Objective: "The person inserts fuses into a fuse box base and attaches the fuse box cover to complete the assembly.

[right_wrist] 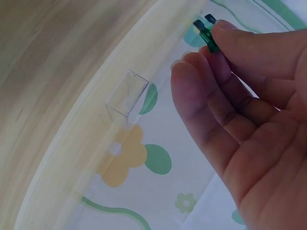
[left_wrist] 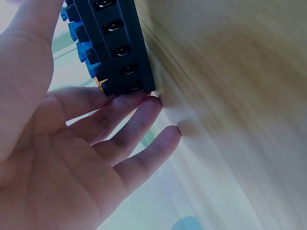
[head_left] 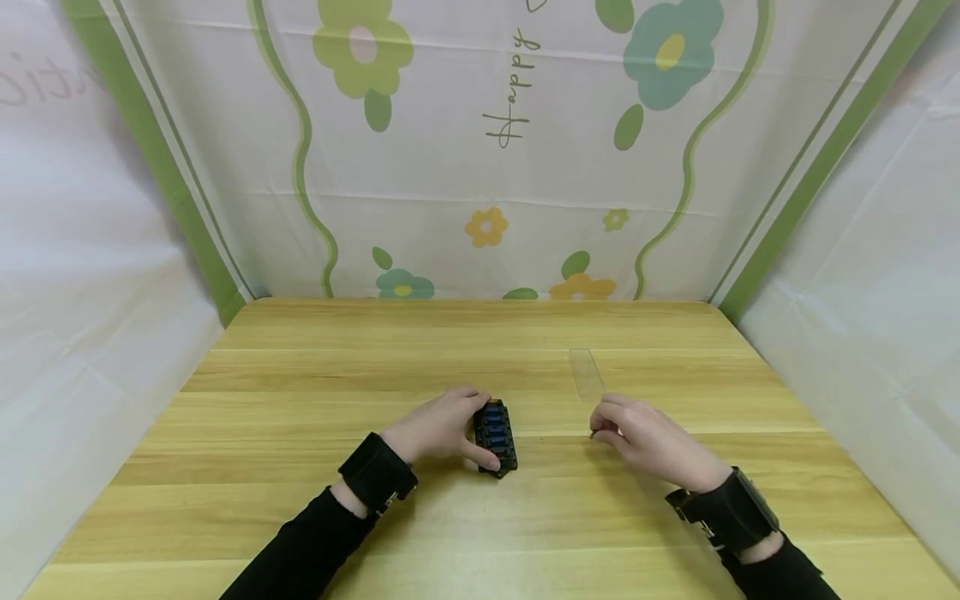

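My left hand (head_left: 442, 427) grips a black fuse box (head_left: 497, 437) by its two ends, thumb at the near end and fingers at the far end. Blue blade fuses (left_wrist: 82, 50) sit in a row along the box, and an orange one (left_wrist: 100, 82) shows near the fingers in the left wrist view. Off to the right, my right hand (head_left: 645, 433) pinches a green blade fuse (right_wrist: 207, 39) between thumb and fingers, its metal prongs pointing away from the palm. Just beyond that hand lies a clear plastic cover (head_left: 586, 373).
The wooden table (head_left: 315, 367) carries these things near its middle. A white cloth wall with flowers (head_left: 420, 167) stands behind the far edge, and white cloth sides (head_left: 97, 333) flank the table.
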`<state>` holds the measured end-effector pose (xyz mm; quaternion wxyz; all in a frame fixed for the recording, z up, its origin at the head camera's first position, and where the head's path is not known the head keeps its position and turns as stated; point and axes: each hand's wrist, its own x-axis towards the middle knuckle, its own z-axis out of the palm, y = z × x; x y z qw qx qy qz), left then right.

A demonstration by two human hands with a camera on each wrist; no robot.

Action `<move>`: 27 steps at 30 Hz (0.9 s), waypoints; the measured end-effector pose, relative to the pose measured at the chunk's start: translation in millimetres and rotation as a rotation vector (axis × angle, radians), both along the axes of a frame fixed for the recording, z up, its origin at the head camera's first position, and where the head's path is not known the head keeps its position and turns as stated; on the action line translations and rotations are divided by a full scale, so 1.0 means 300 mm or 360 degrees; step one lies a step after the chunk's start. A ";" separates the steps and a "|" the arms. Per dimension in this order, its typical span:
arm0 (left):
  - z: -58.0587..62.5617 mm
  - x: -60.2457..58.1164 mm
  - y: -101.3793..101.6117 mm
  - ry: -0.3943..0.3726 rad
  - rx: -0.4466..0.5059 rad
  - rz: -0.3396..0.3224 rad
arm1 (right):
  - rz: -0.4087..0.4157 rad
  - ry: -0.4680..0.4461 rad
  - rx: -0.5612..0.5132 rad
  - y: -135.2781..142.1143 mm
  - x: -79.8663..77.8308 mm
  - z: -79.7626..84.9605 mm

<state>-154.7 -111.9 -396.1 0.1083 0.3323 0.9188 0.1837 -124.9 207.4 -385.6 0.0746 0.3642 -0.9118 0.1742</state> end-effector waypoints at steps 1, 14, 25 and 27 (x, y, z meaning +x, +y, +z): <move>0.000 0.000 -0.001 -0.0001 0.0000 0.0001 | -0.0001 0.0001 0.0004 -0.002 0.000 0.000; -0.004 0.000 -0.005 -0.0011 -0.0011 0.0025 | 0.0032 0.0040 -0.0016 -0.023 -0.013 0.002; -0.007 -0.006 -0.001 0.0009 -0.0015 0.0012 | 0.0080 0.0041 0.0012 -0.058 -0.027 0.017; -0.006 -0.005 -0.002 0.0004 -0.0015 0.0012 | 0.0076 0.0028 0.0014 -0.067 -0.031 0.020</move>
